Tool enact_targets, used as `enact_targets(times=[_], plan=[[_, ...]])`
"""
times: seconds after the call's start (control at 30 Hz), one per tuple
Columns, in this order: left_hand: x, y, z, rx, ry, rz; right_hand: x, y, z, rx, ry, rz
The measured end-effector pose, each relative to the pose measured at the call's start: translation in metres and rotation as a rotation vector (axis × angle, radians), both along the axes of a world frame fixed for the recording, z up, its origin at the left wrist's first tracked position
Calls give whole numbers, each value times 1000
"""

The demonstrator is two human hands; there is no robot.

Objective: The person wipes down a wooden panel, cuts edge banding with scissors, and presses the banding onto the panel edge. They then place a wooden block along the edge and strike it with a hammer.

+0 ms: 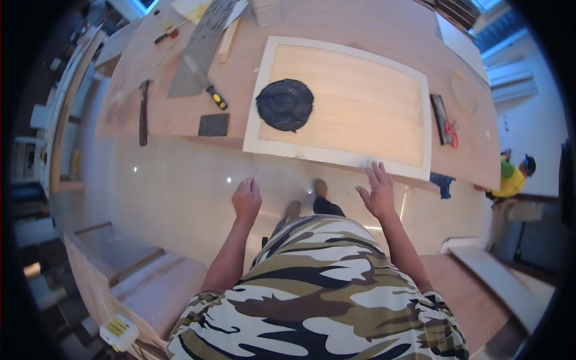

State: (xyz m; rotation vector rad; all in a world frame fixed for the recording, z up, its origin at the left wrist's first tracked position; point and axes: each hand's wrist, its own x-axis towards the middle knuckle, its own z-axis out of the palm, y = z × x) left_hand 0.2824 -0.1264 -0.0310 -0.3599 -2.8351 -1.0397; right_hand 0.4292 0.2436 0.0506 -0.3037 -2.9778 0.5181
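In front of me, a flat cabinet door panel [360, 102] with a pale wood centre and a white frame lies on the workbench. A crumpled round black cloth or plastic piece [285, 105] rests on its left part. My right hand [378, 192] is by the panel's front edge, fingers spread, holding nothing; whether its fingertips touch the edge I cannot tell. My left hand [246, 199] hangs in the air short of the bench, its fingers curled closed, and no object shows in it.
Left of the panel lie a hammer [144, 113], a saw [205, 82] with a black-yellow handle, and a dark rectangular block [213, 125]. Red-handled scissors [451, 135] and a long dark tool [440, 119] are to its right. A person in yellow and green [512, 179] is at far right.
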Motion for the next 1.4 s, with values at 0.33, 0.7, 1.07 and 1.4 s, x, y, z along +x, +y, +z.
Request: enact_targets(times=[0.33, 0.7, 1.07, 1.4], plan=[[-18, 76, -3, 172, -463, 338, -98, 45, -25, 159, -129, 551], [-55, 111, 51, -159, -164, 170, -108, 52, -43, 16, -49, 550], [-160, 197, 61, -461, 41, -3, -103, 29, -41, 94, -139, 430], [-201, 144, 33, -384, 198, -272, -105, 20, -25, 40, -147, 340]])
